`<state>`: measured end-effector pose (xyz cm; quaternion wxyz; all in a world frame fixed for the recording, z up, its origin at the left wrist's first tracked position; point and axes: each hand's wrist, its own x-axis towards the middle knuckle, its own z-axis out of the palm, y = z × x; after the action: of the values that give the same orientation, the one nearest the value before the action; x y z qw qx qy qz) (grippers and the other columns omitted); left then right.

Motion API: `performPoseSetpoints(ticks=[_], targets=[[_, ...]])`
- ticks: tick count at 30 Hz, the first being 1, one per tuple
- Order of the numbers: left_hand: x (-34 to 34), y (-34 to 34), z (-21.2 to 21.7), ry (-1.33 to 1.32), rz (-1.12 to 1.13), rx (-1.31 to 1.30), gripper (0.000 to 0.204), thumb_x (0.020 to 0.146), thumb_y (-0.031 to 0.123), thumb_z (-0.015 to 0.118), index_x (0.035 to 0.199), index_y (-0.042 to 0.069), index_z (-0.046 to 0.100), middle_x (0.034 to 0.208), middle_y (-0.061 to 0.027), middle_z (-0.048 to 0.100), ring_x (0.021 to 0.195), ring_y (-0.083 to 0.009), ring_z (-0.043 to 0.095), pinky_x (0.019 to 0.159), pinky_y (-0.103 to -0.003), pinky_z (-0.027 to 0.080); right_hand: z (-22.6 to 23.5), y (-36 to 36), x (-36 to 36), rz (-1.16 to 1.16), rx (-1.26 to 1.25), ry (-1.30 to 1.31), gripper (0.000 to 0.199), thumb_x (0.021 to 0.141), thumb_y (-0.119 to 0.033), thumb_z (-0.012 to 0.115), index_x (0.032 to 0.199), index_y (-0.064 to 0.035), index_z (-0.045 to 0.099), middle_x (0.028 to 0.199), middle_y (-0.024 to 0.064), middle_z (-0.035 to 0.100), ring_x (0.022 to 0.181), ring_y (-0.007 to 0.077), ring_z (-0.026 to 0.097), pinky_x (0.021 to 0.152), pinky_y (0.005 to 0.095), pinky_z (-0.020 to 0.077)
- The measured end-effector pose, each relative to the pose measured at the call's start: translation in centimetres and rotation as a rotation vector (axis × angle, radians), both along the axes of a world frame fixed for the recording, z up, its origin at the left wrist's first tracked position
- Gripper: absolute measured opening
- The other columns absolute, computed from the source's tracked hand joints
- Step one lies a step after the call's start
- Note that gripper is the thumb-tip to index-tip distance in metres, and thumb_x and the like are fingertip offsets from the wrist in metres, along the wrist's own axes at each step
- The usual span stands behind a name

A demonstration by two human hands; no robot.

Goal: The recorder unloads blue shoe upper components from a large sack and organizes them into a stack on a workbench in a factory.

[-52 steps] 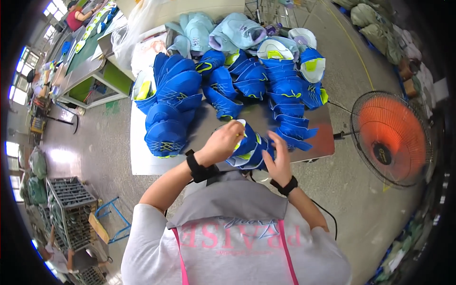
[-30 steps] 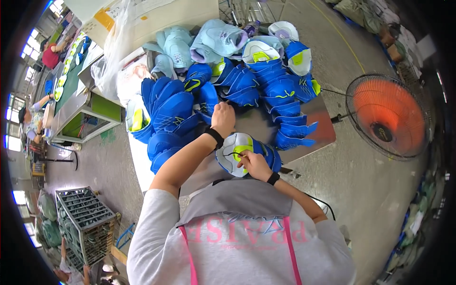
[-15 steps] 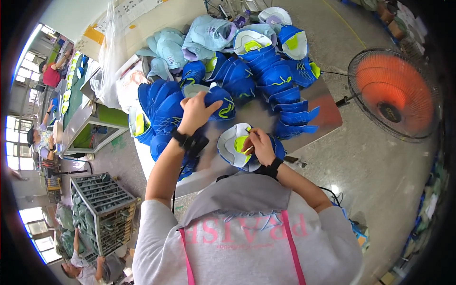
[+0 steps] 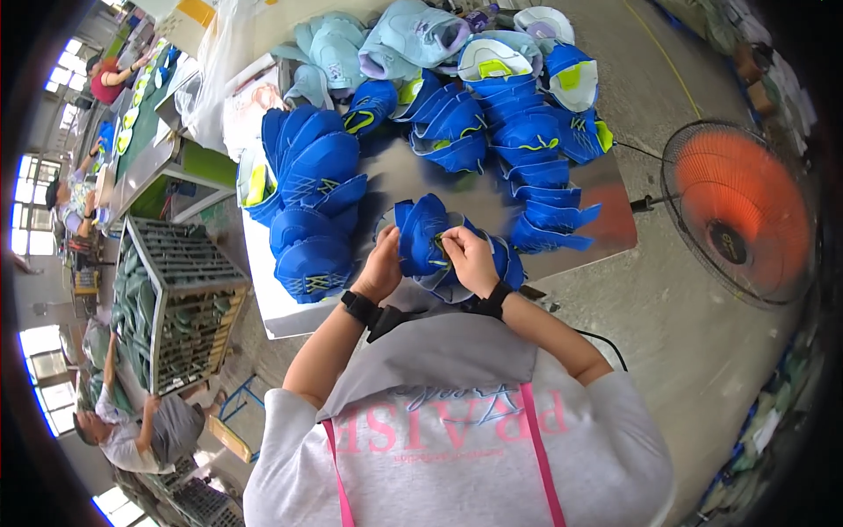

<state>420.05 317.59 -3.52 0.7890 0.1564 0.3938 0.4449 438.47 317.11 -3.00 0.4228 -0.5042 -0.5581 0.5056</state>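
The left hand has come back to join the right hand, both now pinching a blue shoe upper at the worktop's near edge.

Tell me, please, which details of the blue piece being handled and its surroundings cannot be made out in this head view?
- Blue shoe upper: its underside is hidden by the left hand and right hand.
- Fingertips of both hands: curled into the piece, so the exact grip is unclear.
- Grey-white piece beneath: mostly covered by the hands.
- Table: near edge hidden by the person's shoulders.
- Crate contents: too small and distorted near the rim.
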Motion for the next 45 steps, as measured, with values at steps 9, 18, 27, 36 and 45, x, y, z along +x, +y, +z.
performPoseSetpoints(ticks=[9,18,27,36,45], targets=[[-0.6,-0.7,2.3,0.082,-0.206,0.080,0.055,0.084,0.026,0.061,0.127,0.000,0.039,0.123,-0.0099,0.050,0.113,-0.0226,0.046,0.099,-0.037,0.033,-0.2,0.9,1.3,-0.034,-0.238,0.186,0.015,0.092,-0.017,0.046,0.095,-0.0033,0.052,0.078,0.0000,0.051,0.060,0.0056,0.049,0.046,0.0196,0.0443],[-0.8,0.0,2.6,0.130,-0.385,0.051,0.055,0.078,0.017,0.068,0.124,0.000,0.043,0.118,-0.0082,0.053,0.108,-0.0204,0.050,0.096,-0.035,0.036,1.7,1.3,0.8,0.125,-0.283,0.059,0.007,0.088,-0.004,0.048,0.092,0.0001,0.051,0.073,0.0013,0.053,0.059,0.0068,0.050,0.044,0.0222,0.0474],[-1.1,1.3,2.6,0.231,-0.350,0.045,0.048,0.076,0.016,0.069,0.117,0.002,0.051,0.111,-0.0058,0.058,0.104,-0.0177,0.053,0.091,-0.032,0.040,2.5,4.1,1.5,0.234,-0.351,-0.159,0.013,0.074,-0.011,0.065,0.071,0.0016,0.065,0.056,0.0044,0.060,0.044,0.0094,0.051,0.043,0.0261,0.0402],[-2.9,1.9,3.0,0.277,-0.741,0.167,0.047,0.068,-0.001,0.055,0.115,-0.001,0.052,0.107,-0.0070,0.059,0.093,-0.0172,0.055,0.084,-0.030,0.043,2.3,3.6,1.7,0.182,-0.193,-0.330,0.010,0.067,-0.005,0.067,0.067,0.0003,0.058,0.059,0.0058,0.057,0.055,0.0117,0.052,0.052,0.0269,0.0407],[-2.2,-0.4,3.5,-0.076,-0.447,-0.012,0.038,0.067,0.007,0.053,0.103,-0.003,0.059,0.094,-0.0075,0.062,0.087,-0.0160,0.055,0.079,-0.029,0.042,2.4,2.9,2.3,0.277,-0.336,-0.209,0.007,0.070,0.000,0.065,0.075,0.0018,0.060,0.062,0.0045,0.059,0.056,0.0103,0.052,0.054,0.0252,0.0417]])
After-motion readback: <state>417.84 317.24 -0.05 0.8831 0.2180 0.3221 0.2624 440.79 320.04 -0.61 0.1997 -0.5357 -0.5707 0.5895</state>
